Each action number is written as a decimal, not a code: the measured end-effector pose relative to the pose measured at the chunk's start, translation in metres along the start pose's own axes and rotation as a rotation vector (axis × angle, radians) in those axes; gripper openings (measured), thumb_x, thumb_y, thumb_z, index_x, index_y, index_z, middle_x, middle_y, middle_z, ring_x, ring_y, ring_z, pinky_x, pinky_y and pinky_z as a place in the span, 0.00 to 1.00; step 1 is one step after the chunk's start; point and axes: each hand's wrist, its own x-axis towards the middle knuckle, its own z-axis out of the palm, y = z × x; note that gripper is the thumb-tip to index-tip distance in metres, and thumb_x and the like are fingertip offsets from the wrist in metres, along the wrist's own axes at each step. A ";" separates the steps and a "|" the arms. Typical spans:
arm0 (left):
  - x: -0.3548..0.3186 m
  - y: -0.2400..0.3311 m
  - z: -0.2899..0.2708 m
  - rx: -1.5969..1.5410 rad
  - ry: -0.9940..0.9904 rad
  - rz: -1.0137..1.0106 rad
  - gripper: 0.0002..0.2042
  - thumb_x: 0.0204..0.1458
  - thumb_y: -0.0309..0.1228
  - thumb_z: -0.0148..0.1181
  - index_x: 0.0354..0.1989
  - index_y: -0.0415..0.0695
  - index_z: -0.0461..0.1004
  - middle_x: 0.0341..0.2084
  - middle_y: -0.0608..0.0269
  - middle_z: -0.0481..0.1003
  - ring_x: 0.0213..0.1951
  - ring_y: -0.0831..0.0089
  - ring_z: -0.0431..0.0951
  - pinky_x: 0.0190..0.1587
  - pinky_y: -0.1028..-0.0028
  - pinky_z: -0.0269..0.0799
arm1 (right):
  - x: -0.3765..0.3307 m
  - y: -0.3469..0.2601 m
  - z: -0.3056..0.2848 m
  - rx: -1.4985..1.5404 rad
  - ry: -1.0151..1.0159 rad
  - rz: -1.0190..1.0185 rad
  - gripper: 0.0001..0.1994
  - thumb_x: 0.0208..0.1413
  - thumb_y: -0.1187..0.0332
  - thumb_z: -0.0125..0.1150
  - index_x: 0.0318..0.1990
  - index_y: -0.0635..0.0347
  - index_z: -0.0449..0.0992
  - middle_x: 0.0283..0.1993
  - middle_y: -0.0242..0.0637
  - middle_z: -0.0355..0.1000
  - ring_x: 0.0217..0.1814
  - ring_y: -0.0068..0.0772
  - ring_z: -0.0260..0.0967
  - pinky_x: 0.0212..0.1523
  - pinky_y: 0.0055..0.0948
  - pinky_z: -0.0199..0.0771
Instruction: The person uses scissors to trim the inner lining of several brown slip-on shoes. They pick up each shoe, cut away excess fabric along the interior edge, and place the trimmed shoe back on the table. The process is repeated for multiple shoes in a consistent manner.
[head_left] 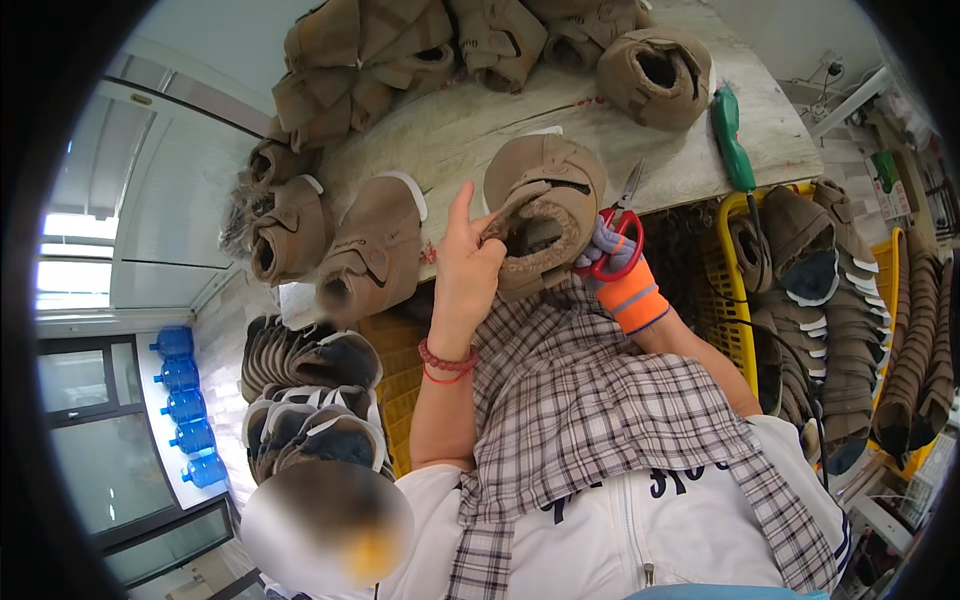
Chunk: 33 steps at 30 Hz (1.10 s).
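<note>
**Scissor blades close to bare fingers at the boot's collar**

The likeliest slip, as I judge it, is a nick: the red-handled scissors work just beside the fleece collar that the bare left hand is gripping, so a blade closing too far could catch a fingertip or cut into the lining. The tan fleece-lined boot also hangs at the edge of the worktable, partly over the person's checked lap cloth, and could twist if the grip loosens.

The left hand, centre of the frame, pinches the boot's collar between thumb and curled fingers, with the index finger raised straight. The right hand, gloved with an orange cuff, sits just right of centre, its fingers closed through the scissor loops. The blades are partly hidden, so I cannot tell how far they gape.
</note>
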 end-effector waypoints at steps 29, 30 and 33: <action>0.003 0.022 0.017 0.024 0.072 0.129 0.33 0.46 0.19 0.42 0.64 0.30 0.42 0.43 0.42 0.74 0.43 0.61 0.76 0.49 0.72 0.68 | 0.005 -0.023 0.012 -1.723 -0.048 -0.618 0.26 0.57 0.58 0.54 0.61 0.54 0.58 0.61 0.37 0.60 0.62 0.38 0.58 0.59 0.34 0.62; 0.002 0.023 0.017 0.033 0.070 0.134 0.33 0.46 0.19 0.42 0.64 0.30 0.43 0.43 0.42 0.74 0.43 0.62 0.76 0.49 0.72 0.68 | 0.006 -0.023 0.012 -1.767 -0.036 -0.634 0.26 0.57 0.58 0.54 0.61 0.54 0.58 0.61 0.37 0.60 0.62 0.37 0.58 0.60 0.34 0.61; 0.003 0.019 0.014 -0.059 0.048 0.109 0.34 0.45 0.16 0.40 0.65 0.32 0.42 0.45 0.47 0.73 0.40 0.72 0.74 0.44 0.78 0.68 | 0.006 -0.025 0.012 -1.895 -0.028 -0.785 0.24 0.57 0.59 0.54 0.60 0.54 0.61 0.59 0.37 0.62 0.60 0.36 0.60 0.58 0.34 0.63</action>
